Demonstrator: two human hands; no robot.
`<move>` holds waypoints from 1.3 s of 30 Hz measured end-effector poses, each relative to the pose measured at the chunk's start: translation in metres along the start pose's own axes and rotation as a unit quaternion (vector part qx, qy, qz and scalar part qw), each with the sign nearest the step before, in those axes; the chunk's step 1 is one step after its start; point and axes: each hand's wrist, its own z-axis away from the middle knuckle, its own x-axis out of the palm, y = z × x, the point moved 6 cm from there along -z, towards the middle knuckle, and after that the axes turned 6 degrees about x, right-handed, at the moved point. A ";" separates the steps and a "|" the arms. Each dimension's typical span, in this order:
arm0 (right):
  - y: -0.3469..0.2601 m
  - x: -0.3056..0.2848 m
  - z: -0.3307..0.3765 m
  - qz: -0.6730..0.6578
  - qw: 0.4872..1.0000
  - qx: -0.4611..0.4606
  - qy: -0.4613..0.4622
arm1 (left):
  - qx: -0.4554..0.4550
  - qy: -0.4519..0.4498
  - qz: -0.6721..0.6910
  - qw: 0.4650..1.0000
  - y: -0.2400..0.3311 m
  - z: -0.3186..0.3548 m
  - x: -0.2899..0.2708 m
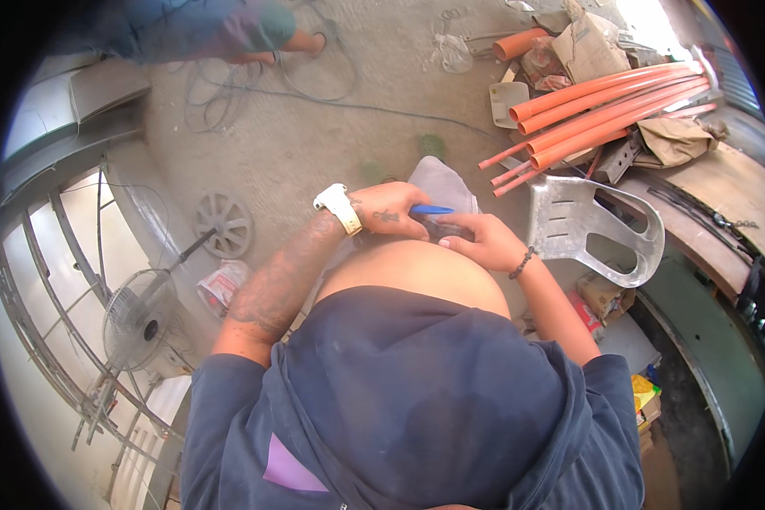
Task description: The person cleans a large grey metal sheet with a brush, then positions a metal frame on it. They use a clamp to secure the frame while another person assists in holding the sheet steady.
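My left hand (391,212), with a white wristwatch on its wrist, holds a slim blue tool like a pen or small screwdriver (432,209), its tip pointing right. My right hand (483,240), with a dark bead bracelet, pinches a small dark object (447,229) just under the blue tool. Both hands meet close in front of my belly, above a grey cloth-covered surface (440,182). What the small dark object is cannot be made out.
A grey plastic chair (591,228) stands at the right. Orange pipes (608,106) lie in a bundle at the upper right among cardboard and scrap. A standing fan (140,319) and a loose wheel (223,223) are at the left. Cables (314,89) cross the concrete floor; another person's legs (221,30) are at top.
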 end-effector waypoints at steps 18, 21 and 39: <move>-0.009 0.027 -0.033 -0.006 1.000 -0.022 -0.006 | 0.002 0.016 0.024 1.000 -0.020 0.013 0.001; -0.029 0.020 -0.020 0.025 0.999 -0.034 0.028 | 0.013 0.043 0.001 0.999 -0.017 0.015 0.003; -0.012 0.007 -0.002 0.023 0.996 -0.033 0.080 | 0.043 0.063 0.045 0.996 -0.010 0.019 0.006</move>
